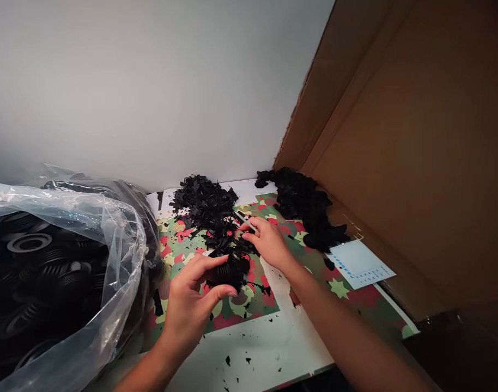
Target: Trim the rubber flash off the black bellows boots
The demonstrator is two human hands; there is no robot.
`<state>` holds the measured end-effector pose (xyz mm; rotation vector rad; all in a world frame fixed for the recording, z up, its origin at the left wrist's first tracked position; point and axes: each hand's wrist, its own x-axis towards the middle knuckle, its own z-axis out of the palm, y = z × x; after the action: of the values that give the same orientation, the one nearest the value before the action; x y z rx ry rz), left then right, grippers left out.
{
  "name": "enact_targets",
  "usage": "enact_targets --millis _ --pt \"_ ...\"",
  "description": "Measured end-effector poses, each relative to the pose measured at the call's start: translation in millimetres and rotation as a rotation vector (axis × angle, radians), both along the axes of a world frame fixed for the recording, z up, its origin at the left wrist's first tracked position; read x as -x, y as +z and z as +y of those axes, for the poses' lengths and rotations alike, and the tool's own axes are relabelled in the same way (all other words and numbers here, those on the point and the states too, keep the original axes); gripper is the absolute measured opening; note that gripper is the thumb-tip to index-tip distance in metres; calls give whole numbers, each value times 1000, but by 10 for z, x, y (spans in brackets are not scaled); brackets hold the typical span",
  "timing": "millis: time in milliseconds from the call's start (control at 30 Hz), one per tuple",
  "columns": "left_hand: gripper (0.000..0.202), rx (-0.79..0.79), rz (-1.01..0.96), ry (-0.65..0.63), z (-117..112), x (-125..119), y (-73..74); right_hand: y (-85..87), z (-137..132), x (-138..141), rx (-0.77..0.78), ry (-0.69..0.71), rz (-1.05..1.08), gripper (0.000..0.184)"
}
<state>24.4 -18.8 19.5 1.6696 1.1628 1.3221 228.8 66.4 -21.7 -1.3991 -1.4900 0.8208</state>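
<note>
My left hand (192, 296) is closed around a black ribbed rubber part (229, 272), held just above the patterned sheet (183, 245). My right hand (267, 239) pinches a thin silvery tool (244, 220) whose tip points up and left, next to the rubber part. Behind both hands lies a heap of black trimmed scraps (206, 204). A second pile of black rubber pieces (308, 207) sits at the right, against the cardboard.
A large clear plastic bag (69, 261) full of black ribbed rubber parts fills the left. A brown cardboard wall (416, 152) stands at the right, with a light blue card (359, 264) at its foot. A white wall is behind. Black crumbs dot the white board (265, 348).
</note>
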Motion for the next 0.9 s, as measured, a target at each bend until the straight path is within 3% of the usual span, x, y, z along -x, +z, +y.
enact_targets --millis 200,333,433,767,900 --pt "24 257 -181 63 21 19 -1 188 -264 145 -111 63 -31 51" --pt "25 293 -218 60 37 30 -28 289 -473 274 177 394 213 56" --pt "26 298 -277 63 67 32 -45 344 -551 338 290 487 357 53" --pt "29 276 -379 42 89 54 -53 401 -569 358 274 469 506 50" --pt "28 305 -459 70 120 90 -85 357 -574 350 97 280 467 53"
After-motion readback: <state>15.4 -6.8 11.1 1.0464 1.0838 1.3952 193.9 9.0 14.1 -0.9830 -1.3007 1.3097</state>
